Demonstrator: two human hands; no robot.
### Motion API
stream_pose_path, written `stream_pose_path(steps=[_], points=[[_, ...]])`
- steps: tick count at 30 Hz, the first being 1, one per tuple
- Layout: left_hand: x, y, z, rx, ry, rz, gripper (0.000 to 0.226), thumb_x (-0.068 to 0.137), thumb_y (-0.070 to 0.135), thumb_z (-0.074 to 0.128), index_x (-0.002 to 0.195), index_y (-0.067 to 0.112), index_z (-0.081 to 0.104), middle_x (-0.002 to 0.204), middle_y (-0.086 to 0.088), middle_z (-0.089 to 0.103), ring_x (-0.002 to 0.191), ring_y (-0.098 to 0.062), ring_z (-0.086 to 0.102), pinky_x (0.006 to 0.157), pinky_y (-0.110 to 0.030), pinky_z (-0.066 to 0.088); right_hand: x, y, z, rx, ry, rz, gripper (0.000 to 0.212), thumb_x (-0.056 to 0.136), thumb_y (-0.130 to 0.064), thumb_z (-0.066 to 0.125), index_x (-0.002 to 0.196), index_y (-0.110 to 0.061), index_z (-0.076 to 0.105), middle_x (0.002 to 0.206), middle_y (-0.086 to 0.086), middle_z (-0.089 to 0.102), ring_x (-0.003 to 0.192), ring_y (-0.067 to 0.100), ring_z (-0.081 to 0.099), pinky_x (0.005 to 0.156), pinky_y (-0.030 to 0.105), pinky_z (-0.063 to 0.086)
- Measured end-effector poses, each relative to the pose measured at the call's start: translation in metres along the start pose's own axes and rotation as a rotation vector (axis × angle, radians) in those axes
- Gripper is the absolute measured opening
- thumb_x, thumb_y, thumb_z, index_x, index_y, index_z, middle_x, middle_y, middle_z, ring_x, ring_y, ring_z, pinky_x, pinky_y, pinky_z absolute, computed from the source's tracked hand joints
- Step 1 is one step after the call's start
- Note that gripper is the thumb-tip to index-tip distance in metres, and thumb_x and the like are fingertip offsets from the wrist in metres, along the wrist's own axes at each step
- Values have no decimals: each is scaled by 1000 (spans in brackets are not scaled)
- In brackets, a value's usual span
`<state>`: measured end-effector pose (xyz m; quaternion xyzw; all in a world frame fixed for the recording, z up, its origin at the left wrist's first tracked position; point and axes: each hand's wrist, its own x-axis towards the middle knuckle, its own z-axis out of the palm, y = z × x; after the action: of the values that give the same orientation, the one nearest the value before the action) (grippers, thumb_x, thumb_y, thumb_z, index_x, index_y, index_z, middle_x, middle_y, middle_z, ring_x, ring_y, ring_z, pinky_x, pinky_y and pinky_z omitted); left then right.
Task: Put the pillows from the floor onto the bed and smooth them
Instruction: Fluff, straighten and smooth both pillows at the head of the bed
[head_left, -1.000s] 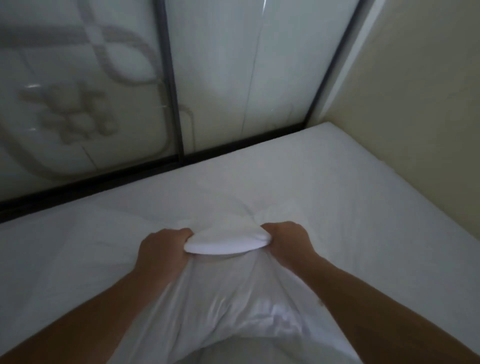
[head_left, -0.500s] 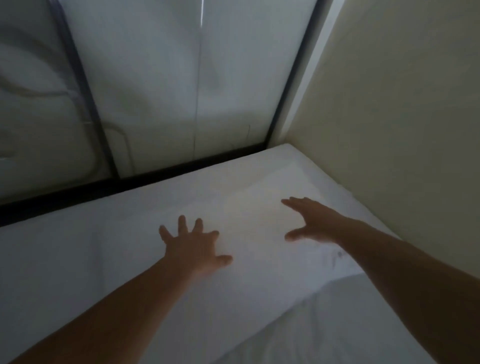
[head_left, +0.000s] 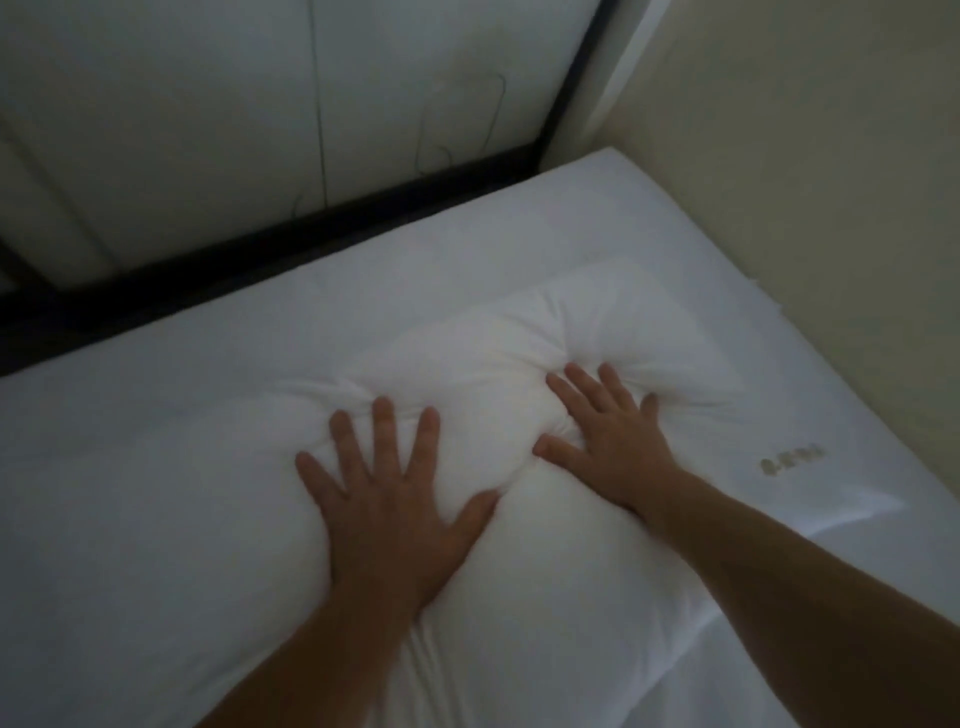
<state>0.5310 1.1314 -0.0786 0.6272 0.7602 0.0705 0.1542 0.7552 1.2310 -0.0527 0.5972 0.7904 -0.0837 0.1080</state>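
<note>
Pillow (head_left: 519, 519) lies flat on bed (head_left: 779, 291), near the wall corner. Left hand (head_left: 395, 514) and right hand (head_left: 618, 441) press palm-down on its top, fingers spread, gripping nothing; fabric dimples beneath both.

Plump white fabric pillow (head_left: 519, 519) lay on white-sheeted bed (head_left: 208, 415); left hand (head_left: 389, 514) at 9 o'clock, right hand (head_left: 613, 441) at 2, both flat on it.

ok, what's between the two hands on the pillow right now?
Head view: only a puffed ridge of the soft white pillow lies between the left hand and the right hand. Both press flat, fingers spread, denting it. Nothing else lies there.
</note>
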Motion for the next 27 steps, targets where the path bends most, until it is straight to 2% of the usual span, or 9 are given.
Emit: stream_pose_path(steps=[7, 10, 15, 19, 21, 23, 25, 27], points=[[-3, 10, 20, 8, -109, 34, 90, 70, 81, 22, 145, 31, 25, 155, -15, 25, 141, -49, 9, 105, -75, 1, -19, 8, -1, -26, 41, 0, 81, 76, -82, 24, 142, -36, 29, 152, -4, 31, 141, 29, 20, 104, 67, 19], [1, 3, 20, 5, -138, 45, 88, 72, 80, 16, 144, 30, 28, 154, -14, 26, 141, -48, 10, 105, -75, 1, -17, 9, -9, -67, 90, -44, 84, 75, -85, 27, 143, -37, 27, 151, -4, 33, 140, 31, 24, 106, 67, 16], [6, -3, 23, 7, -140, 61, 86, 73, 78, 16, 143, 30, 29, 153, -14, 28, 140, -49, 15, 106, -74, -1, 19, 21, -21, -164, 64, -187, 100, 64, -94, 28, 146, -38, 14, 155, -5, 23, 143, 27, 11, 107, 69, -1], [9, -13, 16, -34, -111, 56, 81, 76, 76, 19, 141, 30, 33, 151, -15, 32, 139, -48, 19, 107, -73, 1, 33, 2, -13, -136, -12, -186, 93, 68, -90, 24, 143, -34, 26, 150, -2, 35, 140, 27, 23, 108, 68, 3], [8, -15, 14, -39, -86, 58, 75, 79, 72, 23, 138, 30, 40, 148, -15, 39, 136, -48, 25, 108, -72, 2, 37, -2, -7, -131, 23, -205, 86, 71, -87, 27, 138, -33, 36, 143, -1, 44, 133, 26, 33, 108, 64, 9], [1, -16, 12, -35, -31, 33, 65, 82, 68, 29, 132, 30, 47, 142, -15, 47, 133, -46, 33, 109, -71, 6, 36, -1, 1, -66, 117, -245, 75, 74, -83, 31, 126, -32, 48, 128, 0, 55, 118, 27, 45, 105, 58, 21], [-7, -9, 9, -3, 29, 15, 53, 85, 61, 38, 123, 30, 55, 132, -13, 56, 125, -42, 43, 109, -69, 14, 30, 3, 9, -52, 208, -276, 65, 76, -81, 32, 112, -31, 54, 108, 1, 61, 99, 28, 51, 93, 49, 33], [-18, 4, -2, 76, 54, 2, 37, 86, 51, 46, 110, 27, 60, 112, -10, 63, 107, -36, 55, 104, -63, 29, 19, 9, 11, -64, 261, -278, 60, 79, -78, 31, 97, -27, 57, 91, 3, 62, 85, 29, 52, 78, 43, 35]])
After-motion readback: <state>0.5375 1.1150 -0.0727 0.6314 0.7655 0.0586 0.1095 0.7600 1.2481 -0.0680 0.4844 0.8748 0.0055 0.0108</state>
